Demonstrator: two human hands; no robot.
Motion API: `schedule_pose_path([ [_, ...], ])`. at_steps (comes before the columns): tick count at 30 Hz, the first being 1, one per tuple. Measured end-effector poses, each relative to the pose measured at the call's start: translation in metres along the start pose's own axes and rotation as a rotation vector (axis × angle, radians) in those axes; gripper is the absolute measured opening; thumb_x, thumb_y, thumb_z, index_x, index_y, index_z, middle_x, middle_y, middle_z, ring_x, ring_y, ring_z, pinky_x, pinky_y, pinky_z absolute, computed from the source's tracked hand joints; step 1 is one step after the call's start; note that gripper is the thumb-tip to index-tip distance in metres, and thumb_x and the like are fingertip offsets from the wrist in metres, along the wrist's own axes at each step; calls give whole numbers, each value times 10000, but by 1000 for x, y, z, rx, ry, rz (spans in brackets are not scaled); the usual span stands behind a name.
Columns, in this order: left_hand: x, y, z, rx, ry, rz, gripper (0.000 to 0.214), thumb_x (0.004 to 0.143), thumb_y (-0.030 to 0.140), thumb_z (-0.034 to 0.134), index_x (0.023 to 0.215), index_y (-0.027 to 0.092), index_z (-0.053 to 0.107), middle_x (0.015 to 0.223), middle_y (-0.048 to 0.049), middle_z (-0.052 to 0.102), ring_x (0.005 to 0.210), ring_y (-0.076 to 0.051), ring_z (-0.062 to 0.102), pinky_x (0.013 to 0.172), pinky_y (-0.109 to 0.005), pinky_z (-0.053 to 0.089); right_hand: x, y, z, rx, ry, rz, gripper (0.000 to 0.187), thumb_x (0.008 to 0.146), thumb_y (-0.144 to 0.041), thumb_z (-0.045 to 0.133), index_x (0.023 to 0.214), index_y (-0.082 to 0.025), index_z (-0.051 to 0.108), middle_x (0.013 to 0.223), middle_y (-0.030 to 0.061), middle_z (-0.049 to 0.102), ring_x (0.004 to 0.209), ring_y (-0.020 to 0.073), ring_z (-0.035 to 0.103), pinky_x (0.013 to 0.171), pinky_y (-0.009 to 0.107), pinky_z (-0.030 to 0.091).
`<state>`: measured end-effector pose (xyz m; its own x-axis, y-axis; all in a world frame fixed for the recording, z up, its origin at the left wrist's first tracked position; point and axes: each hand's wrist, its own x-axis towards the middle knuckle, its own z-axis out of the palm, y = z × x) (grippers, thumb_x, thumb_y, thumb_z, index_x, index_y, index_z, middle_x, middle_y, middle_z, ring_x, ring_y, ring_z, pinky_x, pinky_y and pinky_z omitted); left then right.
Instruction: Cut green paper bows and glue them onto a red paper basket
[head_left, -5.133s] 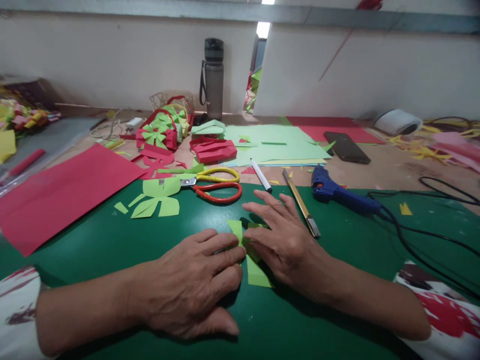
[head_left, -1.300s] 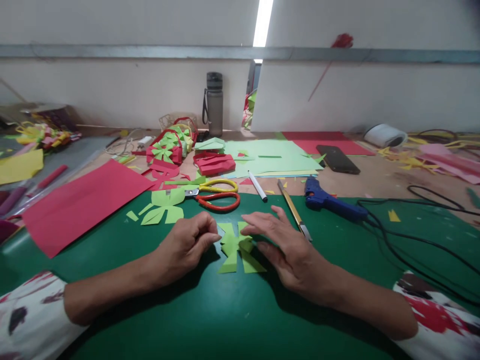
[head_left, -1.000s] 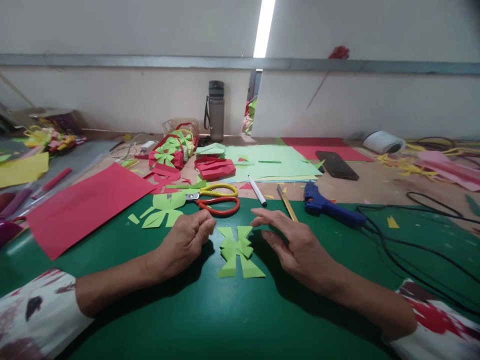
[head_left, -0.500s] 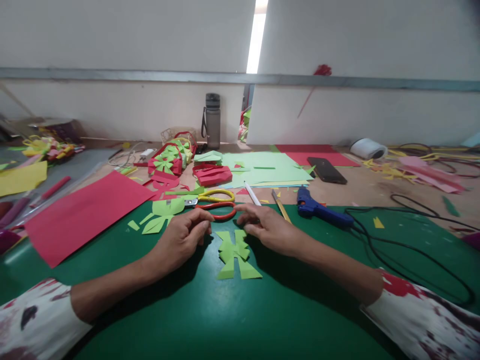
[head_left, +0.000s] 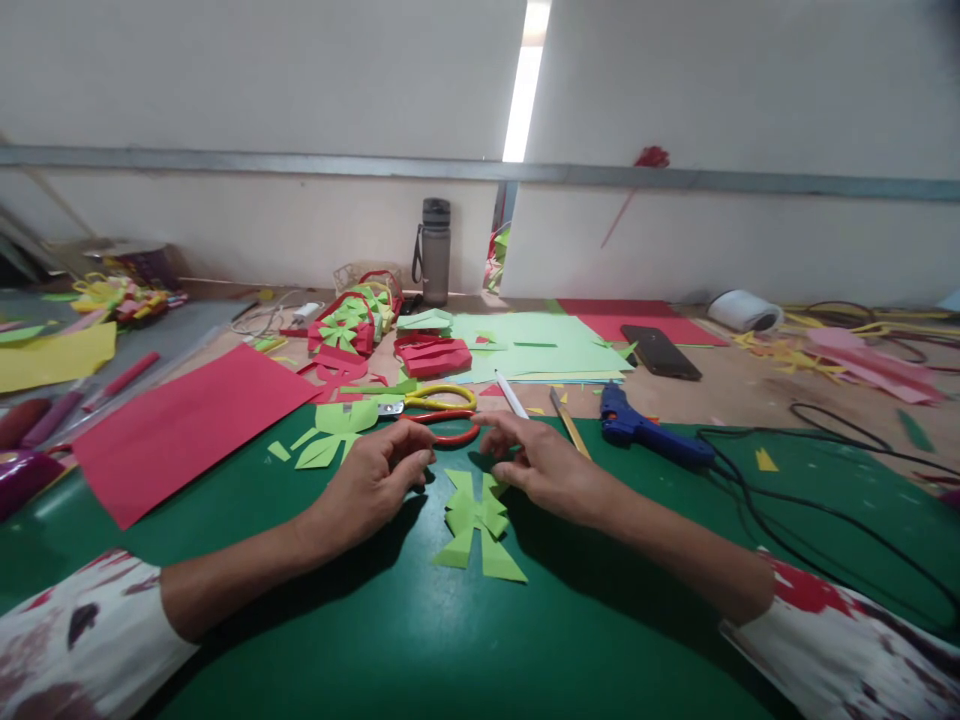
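Observation:
A light green paper bow (head_left: 478,520) with folded loops and two tails lies flat on the green mat (head_left: 420,640). My left hand (head_left: 379,475) hovers at its upper left, fingers loosely curled, thumb apart from the index finger, with nothing visible between them. On the bow's upper right is my right hand (head_left: 551,465), its fingers bent and spread, holding nothing; the fingertips come close to the bow's edge, and contact is unclear. Just beyond both hands are scissors (head_left: 442,398) with yellow and red handles, partly hidden by my fingers.
Green paper cutouts (head_left: 334,435) and a red sheet (head_left: 195,430) lie to the left. Rightward are a white pen (head_left: 511,395), a cutter (head_left: 570,422), a blue glue gun (head_left: 652,430) with a black cord and a phone (head_left: 660,352). Behind stand red paper baskets (head_left: 345,325) and a bottle (head_left: 435,255).
The view has shifted slightly, so everything sits a little further right and lower. Both hands stay around the bow, and the thumb and index finger of my left hand have parted slightly.

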<state>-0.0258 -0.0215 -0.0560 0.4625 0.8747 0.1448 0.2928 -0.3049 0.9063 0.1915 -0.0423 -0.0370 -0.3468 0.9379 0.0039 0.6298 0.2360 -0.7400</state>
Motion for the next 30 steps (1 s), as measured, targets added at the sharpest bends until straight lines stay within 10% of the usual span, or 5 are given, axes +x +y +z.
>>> schedule_pose_path([
  [15, -2, -8, 3, 137, -8, 76, 138, 868, 283, 513, 919, 169, 572, 727, 5, 574, 651, -134, 522, 610, -240, 428, -1, -7, -4, 41, -166, 6, 623, 676, 1, 512, 1280, -150, 500, 707, -46, 530, 640, 118, 496, 612, 244, 384],
  [23, 0, 7, -3, -400, -47, -164, 480, 847, 542, 543, 1138, 161, 565, 1137, -114, 626, 969, -220, 607, 679, -254, 483, -10, -17, -7, 403, 199, -52, 449, 752, -102, 535, 1197, -156, 505, 688, -64, 450, 597, 100, 410, 573, 246, 352],
  [30, 4, 13, 15, -648, -77, -325, 497, 618, 313, 817, 1040, 150, 613, 877, -52, 697, 706, -159, 643, 653, -250, 500, -12, -18, 9, 494, 368, -87, 447, 755, -116, 556, 1196, -167, 506, 722, -63, 481, 634, 95, 460, 604, 239, 387],
])
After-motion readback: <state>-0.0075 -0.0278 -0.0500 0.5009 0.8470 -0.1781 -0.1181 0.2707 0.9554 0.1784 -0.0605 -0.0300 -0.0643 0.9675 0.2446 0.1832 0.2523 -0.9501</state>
